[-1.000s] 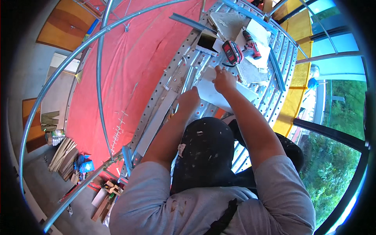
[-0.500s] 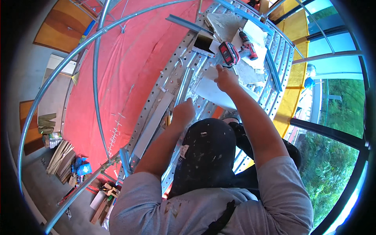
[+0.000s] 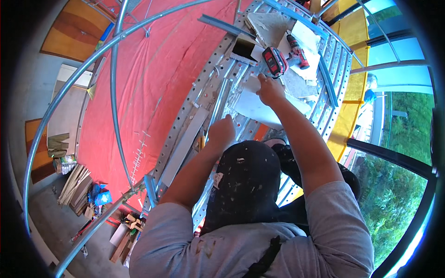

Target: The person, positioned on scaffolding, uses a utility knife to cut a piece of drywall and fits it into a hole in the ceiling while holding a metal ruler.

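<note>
My left hand (image 3: 221,132) is curled closed above the perforated metal platform (image 3: 211,88), just left of my dark, paint-spotted knee. Whatever its fingers hold, if anything, is hidden. Farther forward and to the right, my right hand (image 3: 271,91) is also closed, its fingertips by the upper edge of a white sheet (image 3: 257,107). I cannot make out what is between those fingers. Right beyond this hand lies a red and black cordless drill (image 3: 296,52), its battery (image 3: 275,62) toward me. Left of the drill sits an open cardboard box (image 3: 245,49).
Long metal strips (image 3: 187,141) lie along the platform's left side. A loose metal channel (image 3: 222,24) juts over its far left edge. Curved scaffold tubes (image 3: 76,74) cross the left, in front of red sheeting (image 3: 153,69). Windows (image 3: 403,194) stand at the right.
The whole view has shifted slightly. My right hand's fingers have changed pose a little near the drill battery. My left hand stays nearly in place.
</note>
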### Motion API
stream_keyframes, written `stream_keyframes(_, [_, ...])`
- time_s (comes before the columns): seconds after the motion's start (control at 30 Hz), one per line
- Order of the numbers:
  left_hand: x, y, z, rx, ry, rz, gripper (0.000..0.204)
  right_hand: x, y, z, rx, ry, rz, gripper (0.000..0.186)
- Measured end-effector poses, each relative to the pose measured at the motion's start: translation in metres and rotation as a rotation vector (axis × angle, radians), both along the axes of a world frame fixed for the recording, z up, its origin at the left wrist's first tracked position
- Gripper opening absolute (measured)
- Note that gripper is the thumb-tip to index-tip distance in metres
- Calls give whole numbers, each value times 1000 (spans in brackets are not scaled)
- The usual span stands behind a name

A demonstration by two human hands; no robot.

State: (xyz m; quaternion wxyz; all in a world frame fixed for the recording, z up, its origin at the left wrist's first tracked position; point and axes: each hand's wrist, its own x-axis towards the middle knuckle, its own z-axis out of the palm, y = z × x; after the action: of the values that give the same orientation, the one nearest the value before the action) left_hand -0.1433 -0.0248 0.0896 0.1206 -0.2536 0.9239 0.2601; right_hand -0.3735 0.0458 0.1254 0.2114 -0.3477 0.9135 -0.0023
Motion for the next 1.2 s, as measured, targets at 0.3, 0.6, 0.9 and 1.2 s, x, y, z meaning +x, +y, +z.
stream_keyframes(0.3, [-37, -13, -14, -9, 37, 57, 21, 2, -6, 6, -15, 19, -5, 54])
stream_keyframes(0.6, [-22, -2, -3, 22, -20, 21, 27, -8, 6, 2, 55, 26, -28, 52])
stream_keyframes(0.9, [0, 5, -14, 60, -75, 54, 21, -16, 13, -2, 55, 56, -31, 52])
stream_keyframes(1.2, [-15, 6, -26, 33, 5, 41, 21, -8, 9, 7, 1, 34, -39, 53])
